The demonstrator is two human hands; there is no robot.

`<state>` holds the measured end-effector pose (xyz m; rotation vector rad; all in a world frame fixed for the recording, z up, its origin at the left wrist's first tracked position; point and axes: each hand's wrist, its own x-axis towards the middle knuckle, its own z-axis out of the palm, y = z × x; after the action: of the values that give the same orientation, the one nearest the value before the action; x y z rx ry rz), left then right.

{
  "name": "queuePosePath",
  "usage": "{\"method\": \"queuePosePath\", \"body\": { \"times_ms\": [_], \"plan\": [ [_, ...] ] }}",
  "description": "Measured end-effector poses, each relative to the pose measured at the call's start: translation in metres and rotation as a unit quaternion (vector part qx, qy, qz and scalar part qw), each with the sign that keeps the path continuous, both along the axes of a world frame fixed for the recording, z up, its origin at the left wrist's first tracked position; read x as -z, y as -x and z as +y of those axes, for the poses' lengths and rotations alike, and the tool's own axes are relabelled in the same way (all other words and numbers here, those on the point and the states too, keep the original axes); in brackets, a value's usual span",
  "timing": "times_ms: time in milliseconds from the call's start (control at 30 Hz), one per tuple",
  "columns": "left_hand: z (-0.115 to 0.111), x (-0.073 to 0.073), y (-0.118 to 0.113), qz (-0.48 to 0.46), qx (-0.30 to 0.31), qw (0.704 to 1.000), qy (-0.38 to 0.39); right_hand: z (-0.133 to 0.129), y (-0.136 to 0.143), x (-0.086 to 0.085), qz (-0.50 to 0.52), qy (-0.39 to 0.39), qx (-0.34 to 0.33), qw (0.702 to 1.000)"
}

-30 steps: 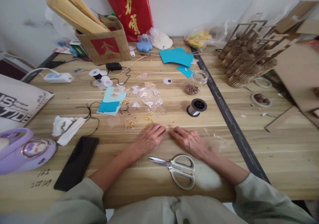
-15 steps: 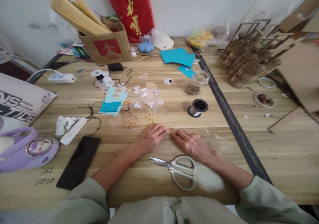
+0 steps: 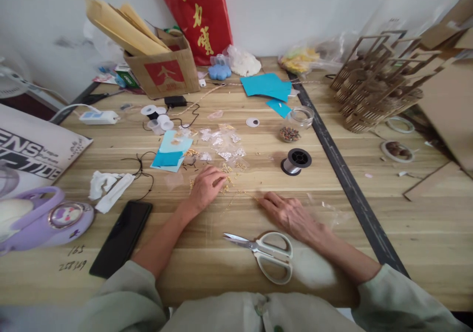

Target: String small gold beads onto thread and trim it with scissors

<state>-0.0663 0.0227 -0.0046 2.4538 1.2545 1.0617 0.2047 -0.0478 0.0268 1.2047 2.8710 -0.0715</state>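
My left hand (image 3: 207, 189) reaches to the small piles of gold beads (image 3: 226, 168), its thumb and forefinger brought together at their edge; whatever lies between the fingertips is too small to make out. A thin strand with gold beads (image 3: 246, 192) runs along the tabletop to the fingertips of my right hand (image 3: 283, 211), which are closed on its end. Scissors (image 3: 254, 246) with pale handles lie slightly open in front of both hands. Behind the right hand stands a spool of fine wire (image 3: 295, 161). Small clear bags of silvery pieces (image 3: 223, 145) lie beyond the gold piles.
On the left are a black phone (image 3: 121, 238), white tissue (image 3: 111, 189) and a purple object (image 3: 48, 218). Blue cards (image 3: 168, 157), a jar of mixed beads (image 3: 290, 134) and a dark strip (image 3: 347, 189) lie farther out. Wooden baskets (image 3: 373, 85) stand back right.
My left hand has moved left and away from me, off the strand and over to the gold beads. More of the strand shows between the hands. My right hand stays nearly where it was.
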Motion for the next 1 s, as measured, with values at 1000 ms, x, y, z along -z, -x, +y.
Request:
{"method": "queuePosePath", "body": {
  "times_ms": [1000],
  "plan": [
    [0.000, -0.016, 0.021, 0.134, 0.083, 0.980, 0.124, 0.017, -0.008, 0.016, 0.198, 0.065, 0.065, 0.976]
  ]
}}
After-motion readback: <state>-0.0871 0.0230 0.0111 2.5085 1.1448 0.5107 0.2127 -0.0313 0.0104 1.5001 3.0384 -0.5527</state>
